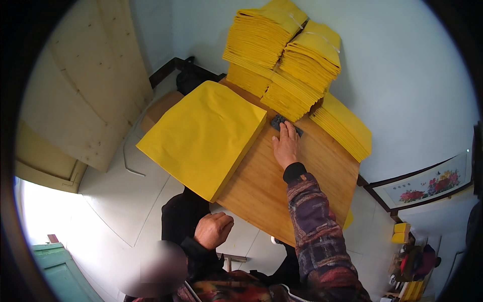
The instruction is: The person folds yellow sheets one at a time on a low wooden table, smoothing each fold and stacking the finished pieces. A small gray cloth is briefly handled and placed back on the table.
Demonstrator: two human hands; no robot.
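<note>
My right hand [287, 147] reaches forward over the wooden table, its fingers extended onto a small dark grey pad [277, 121] that looks like a sponge. The fingers lie on top of the pad and partly cover it. Left of that hand, a thick pile of large yellow paper pieces [201, 136] lies flat, overhanging the table's left side; I cannot tell whether they are sheets or envelopes. My left hand [214, 230] is curled closed over my thigh, just below the pile's near corner and apart from it. Nothing shows sticking out of its fingers.
Tall tied bundles of folded yellow paper [282, 55] rise at the table's far end by the wall. A fanned yellow row [344, 126] lies along the right edge of the table [322, 166]. A wooden board [85, 75] leans at the left; a framed flower picture [427, 181] is at the right.
</note>
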